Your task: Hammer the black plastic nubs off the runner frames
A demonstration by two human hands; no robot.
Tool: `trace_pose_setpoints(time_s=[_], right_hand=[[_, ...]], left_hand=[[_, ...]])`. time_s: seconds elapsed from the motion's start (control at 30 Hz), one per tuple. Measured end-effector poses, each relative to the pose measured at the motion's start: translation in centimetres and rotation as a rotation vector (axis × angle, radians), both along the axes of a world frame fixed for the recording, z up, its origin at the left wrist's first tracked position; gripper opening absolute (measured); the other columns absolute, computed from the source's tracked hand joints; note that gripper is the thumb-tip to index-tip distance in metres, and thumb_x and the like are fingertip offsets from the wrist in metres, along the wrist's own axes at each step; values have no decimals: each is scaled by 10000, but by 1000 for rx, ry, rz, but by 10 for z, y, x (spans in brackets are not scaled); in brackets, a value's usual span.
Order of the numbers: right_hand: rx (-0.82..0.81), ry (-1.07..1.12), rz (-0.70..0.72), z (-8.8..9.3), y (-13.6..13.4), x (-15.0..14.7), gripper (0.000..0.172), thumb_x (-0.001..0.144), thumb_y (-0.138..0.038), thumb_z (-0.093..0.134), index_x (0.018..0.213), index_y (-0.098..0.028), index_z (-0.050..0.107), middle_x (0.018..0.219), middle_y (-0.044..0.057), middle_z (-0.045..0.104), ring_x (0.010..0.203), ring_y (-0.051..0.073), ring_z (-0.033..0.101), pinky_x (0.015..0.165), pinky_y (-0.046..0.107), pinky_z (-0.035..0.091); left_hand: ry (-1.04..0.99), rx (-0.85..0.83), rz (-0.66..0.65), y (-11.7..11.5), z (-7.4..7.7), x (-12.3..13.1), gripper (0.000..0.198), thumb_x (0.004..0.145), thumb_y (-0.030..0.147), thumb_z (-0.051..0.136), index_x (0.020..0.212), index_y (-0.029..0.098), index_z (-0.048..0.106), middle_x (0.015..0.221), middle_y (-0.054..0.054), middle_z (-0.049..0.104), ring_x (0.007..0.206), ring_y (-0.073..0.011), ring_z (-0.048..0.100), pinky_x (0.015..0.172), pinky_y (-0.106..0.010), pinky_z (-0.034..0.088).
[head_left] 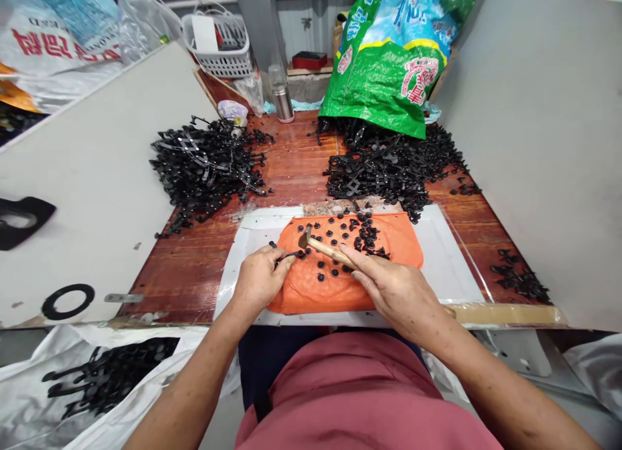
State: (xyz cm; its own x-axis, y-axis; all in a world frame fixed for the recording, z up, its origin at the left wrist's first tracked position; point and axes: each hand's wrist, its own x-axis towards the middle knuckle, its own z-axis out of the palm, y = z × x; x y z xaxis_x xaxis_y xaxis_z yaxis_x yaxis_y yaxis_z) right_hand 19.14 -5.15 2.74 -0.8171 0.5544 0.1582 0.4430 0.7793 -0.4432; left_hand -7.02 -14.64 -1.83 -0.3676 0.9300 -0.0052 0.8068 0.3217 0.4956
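Gripping one hammer [321,246]: right hand [398,291]; left hand [260,278] pinching black strip [286,256]; two black heaps [208,165] behind.

Red characters on the white sack [46,39] and green bag [389,55] stay illegible

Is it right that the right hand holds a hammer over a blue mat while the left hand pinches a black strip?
Not quite: the mat is orange, not blue. The head view shows the right hand holding the hammer over it while the left hand pinches a black strip.
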Motion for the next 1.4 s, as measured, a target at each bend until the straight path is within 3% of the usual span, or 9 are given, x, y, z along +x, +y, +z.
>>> trace_pose_setpoints(time_s=[0.2,0.37,0.47,0.57,0.77,0.9,1.03,1.23,1.4], right_hand=[[65,-152,1,-7,-3,-11,492,1061,-260,448,1552,-294,430,1108,68,739,923,210,724,760,291,579],[116,-58,-27,-7,-1,-12,523,1077,-259,390,1597,-299,352,1116,76,734,923,196,711,826,297,569],[123,-193,-22,-2,1,-14,508,1069,-276,426,1573,-328,391,1037,51,743,846,189,712,749,269,560],[110,-249,-14,1,0,-18,501,1073,-281,429,1571,-325,396,1059,58,737,898,197,716,750,265,553],[15,-182,4,-9,-1,-20,521,1057,-256,465,1572,-305,401,1102,62,751,927,231,731,809,334,581],[-143,111,-55,-13,4,-11,510,1073,-267,434,1575,-343,386,1331,20,691,1112,195,702,994,333,552],[-257,123,-83,-10,-1,7,492,1081,-292,407,1570,-345,402,1430,13,623,1199,216,670,1091,395,514],[-281,76,-46,-15,-21,37,498,1086,-287,388,1579,-360,377,1438,28,611,1249,228,641,1015,368,568],[-297,-1,-67,-24,-29,49,481,1093,-299,369,1572,-344,392,1369,43,666,1150,224,699,1007,386,571]], left_hand=[[-10,23,-1,-1,0,1,299,946,355,532,918,186,778,816,-65,684,809,-219,652,732,-317,439],[-26,67,-5,-2,-2,0,265,937,352,554,860,206,761,785,-45,687,757,-198,635,714,-304,443],[-44,71,-5,-2,-3,0,257,934,342,552,869,207,761,797,-47,693,768,-200,640,724,-305,446],[-45,55,-6,-2,-4,0,276,935,354,541,883,198,763,825,-61,703,798,-213,649,734,-316,441],[-101,67,14,-3,-6,-2,302,936,380,517,805,196,718,763,-43,665,773,-207,631,721,-317,419],[-191,146,34,-9,-4,-4,272,955,377,487,953,216,706,889,-30,711,869,-205,650,784,-313,441],[-167,160,34,-11,0,-3,268,968,379,469,908,217,675,870,-29,694,878,-207,645,785,-312,441],[-100,89,16,-6,0,0,319,983,397,413,807,221,611,823,-46,652,846,-222,628,763,-331,433],[-75,66,-6,-4,-1,4,339,986,412,395,764,224,567,810,-48,637,833,-226,619,744,-333,413]])
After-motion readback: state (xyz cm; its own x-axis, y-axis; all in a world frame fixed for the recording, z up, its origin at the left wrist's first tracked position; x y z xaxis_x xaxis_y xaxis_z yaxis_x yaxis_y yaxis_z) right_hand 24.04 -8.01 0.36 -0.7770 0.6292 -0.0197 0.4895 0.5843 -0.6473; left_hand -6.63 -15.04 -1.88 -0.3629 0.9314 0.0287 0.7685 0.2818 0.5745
